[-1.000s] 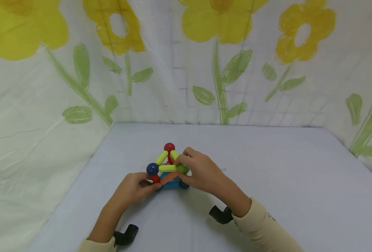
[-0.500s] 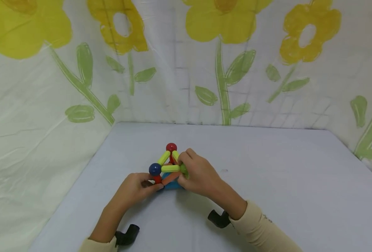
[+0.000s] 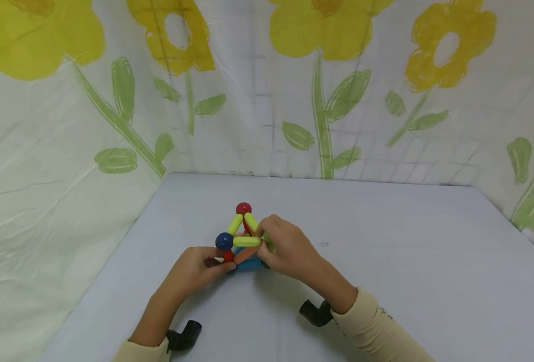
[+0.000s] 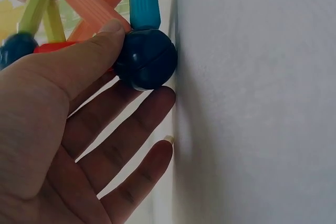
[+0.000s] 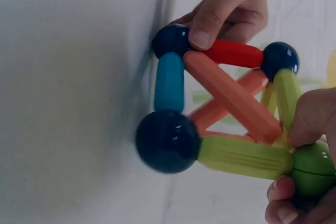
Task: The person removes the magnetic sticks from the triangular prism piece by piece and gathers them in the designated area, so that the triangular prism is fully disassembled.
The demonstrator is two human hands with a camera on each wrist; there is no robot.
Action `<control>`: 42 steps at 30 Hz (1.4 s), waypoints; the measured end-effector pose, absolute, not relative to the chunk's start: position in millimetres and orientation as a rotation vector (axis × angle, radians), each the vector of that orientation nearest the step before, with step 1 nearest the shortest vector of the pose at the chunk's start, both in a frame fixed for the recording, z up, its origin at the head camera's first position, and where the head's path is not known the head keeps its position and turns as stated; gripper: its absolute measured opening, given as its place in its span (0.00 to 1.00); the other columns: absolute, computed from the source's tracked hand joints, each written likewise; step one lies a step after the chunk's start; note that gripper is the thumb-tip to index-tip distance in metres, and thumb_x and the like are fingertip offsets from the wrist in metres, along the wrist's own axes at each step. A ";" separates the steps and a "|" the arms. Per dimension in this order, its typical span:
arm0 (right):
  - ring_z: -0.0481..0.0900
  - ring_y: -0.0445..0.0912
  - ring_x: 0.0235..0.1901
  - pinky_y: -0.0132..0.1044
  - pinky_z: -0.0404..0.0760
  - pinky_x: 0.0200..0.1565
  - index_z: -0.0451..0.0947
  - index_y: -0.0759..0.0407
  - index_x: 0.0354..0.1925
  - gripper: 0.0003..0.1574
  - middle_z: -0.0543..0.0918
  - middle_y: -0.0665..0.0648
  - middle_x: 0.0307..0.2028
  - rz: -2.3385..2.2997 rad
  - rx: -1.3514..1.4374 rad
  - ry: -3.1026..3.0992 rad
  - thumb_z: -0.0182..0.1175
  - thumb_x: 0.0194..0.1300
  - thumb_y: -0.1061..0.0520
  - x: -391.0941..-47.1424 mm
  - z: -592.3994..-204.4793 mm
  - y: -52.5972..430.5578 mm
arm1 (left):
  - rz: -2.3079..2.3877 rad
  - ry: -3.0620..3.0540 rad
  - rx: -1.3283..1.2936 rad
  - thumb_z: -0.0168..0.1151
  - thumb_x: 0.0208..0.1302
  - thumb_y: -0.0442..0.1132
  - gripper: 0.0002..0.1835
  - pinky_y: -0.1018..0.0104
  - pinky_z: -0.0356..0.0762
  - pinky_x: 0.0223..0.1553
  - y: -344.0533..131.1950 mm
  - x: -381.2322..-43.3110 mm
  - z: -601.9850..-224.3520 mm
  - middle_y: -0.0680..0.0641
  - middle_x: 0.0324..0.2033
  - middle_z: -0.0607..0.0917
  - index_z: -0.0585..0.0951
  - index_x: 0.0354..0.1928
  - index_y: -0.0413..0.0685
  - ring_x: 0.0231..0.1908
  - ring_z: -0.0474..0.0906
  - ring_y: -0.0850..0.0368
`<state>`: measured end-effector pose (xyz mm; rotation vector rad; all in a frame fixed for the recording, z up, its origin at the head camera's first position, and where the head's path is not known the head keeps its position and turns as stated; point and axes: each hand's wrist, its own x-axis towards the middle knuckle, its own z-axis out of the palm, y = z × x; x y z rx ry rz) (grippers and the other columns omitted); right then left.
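A frame of magnetic rods and balls stands on the table around the middle of the head view. A red ball (image 3: 244,209) tops its far side, joined to yellow-green rods (image 3: 247,242). My left hand (image 3: 199,269) pinches the dark blue ball (image 4: 146,59) at the lower left corner, thumb by the red rod (image 5: 236,54) and orange rod (image 5: 233,95). At the upper right corner my right hand (image 3: 289,249) grips the green ball (image 5: 315,169), mostly hidden by its fingers. Another dark blue ball (image 5: 168,141) sits below it, linked by a blue rod (image 5: 169,83).
The pale table (image 3: 384,261) extends around the frame. Behind it hangs a white sheet (image 3: 244,100) painted with yellow flowers. Black elbow-shaped pieces (image 3: 185,336) stick out at both wrists, below the beige sleeves (image 3: 375,322).
My right fingers have slid lower around the green ball, covering more of it and of the ball below. The frame has shifted very slightly; my left hand keeps its pinch.
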<state>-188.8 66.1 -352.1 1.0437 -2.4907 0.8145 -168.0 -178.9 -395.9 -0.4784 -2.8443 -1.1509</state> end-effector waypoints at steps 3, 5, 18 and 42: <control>0.70 0.41 0.27 0.29 0.74 0.28 0.77 0.59 0.39 0.07 0.77 0.51 0.35 0.864 1.042 -2.485 0.62 0.61 0.66 -192.3 -351.6 69.6 | -1.147 -2.857 -0.431 0.75 0.59 0.44 0.13 0.64 0.83 0.36 -177.6 -167.7 -395.7 0.51 0.34 0.89 0.89 0.39 0.43 0.33 0.85 0.60; 0.69 0.42 0.27 0.30 0.74 0.27 0.77 0.60 0.40 0.06 0.76 0.51 0.35 0.933 1.045 -2.490 0.61 0.63 0.66 -195.6 -351.0 72.7 | -1.146 -2.866 -0.396 0.75 0.59 0.45 0.13 0.64 0.83 0.36 -176.6 -167.4 -395.3 0.51 0.34 0.89 0.89 0.39 0.43 0.33 0.85 0.60; 0.65 0.45 0.23 0.33 0.68 0.25 0.69 0.60 0.44 0.09 0.68 0.53 0.26 1.521 1.105 -2.472 0.61 0.71 0.62 -216.3 -347.5 93.1 | -1.152 -2.870 -0.425 0.75 0.59 0.44 0.12 0.63 0.83 0.36 -175.8 -168.4 -393.7 0.51 0.33 0.89 0.89 0.40 0.43 0.32 0.85 0.62; 0.83 0.52 0.39 0.42 0.81 0.38 0.78 0.64 0.56 0.24 0.82 0.64 0.52 1.365 0.702 -2.853 0.68 0.62 0.67 -264.4 -390.7 134.8 | -1.202 -2.884 -0.370 0.75 0.59 0.44 0.12 0.63 0.83 0.37 -176.2 -167.6 -394.4 0.51 0.35 0.89 0.89 0.40 0.44 0.33 0.85 0.61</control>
